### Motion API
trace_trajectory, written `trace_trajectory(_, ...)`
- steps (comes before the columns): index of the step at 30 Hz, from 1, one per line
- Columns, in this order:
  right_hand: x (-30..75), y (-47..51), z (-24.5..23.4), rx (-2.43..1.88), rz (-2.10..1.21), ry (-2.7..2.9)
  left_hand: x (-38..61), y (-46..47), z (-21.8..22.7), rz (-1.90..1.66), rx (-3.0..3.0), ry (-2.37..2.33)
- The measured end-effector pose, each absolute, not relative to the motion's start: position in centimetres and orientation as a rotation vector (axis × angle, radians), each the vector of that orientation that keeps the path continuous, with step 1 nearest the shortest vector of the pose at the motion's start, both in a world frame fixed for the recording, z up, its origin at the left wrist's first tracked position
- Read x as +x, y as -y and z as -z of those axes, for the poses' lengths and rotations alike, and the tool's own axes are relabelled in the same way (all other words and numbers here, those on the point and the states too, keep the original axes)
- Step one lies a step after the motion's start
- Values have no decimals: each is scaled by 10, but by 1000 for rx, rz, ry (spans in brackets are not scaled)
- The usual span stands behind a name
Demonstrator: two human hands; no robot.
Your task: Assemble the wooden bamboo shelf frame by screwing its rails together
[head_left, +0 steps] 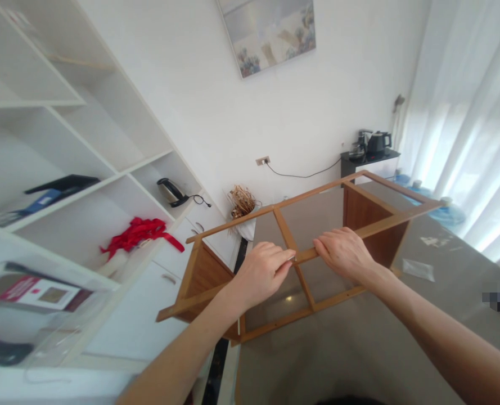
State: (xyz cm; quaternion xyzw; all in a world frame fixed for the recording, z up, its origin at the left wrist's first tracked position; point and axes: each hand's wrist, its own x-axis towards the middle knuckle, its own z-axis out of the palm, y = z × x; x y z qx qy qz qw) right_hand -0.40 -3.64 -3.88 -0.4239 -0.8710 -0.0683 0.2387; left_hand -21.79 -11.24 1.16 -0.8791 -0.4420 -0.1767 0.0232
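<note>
A wooden furniture frame (285, 229), with slatless open sections and solid brown end panels (365, 203), lies in front of me on the table. My left hand (258, 274) is closed in a pinch on a small shiny metal piece (293, 259), where the near long rail meets the middle crossbar. Most of that piece is hidden, so its kind cannot be made out. Just right of the joint, my right hand (345, 251) wraps over the same rail from above.
A small clear packet (418, 270) lies on the grey tabletop (439, 306) at right. White shelves (81, 194) on the left hold a kettle (172, 192) and red ribbon (144, 230). Large water bottles (450, 212) and a black side table (351, 163) stand beyond the frame.
</note>
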Motion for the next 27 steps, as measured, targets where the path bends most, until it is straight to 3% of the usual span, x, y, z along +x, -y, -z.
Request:
trace_trajectory(14, -6, 37, 38, -1192, 186, 2364, -213, 96, -28, 153, -2544, 1274)
trace_trajectory(27, -6, 37, 40, -1216, 165, 2393, -184, 100, 5, 688, -2482, 1634)
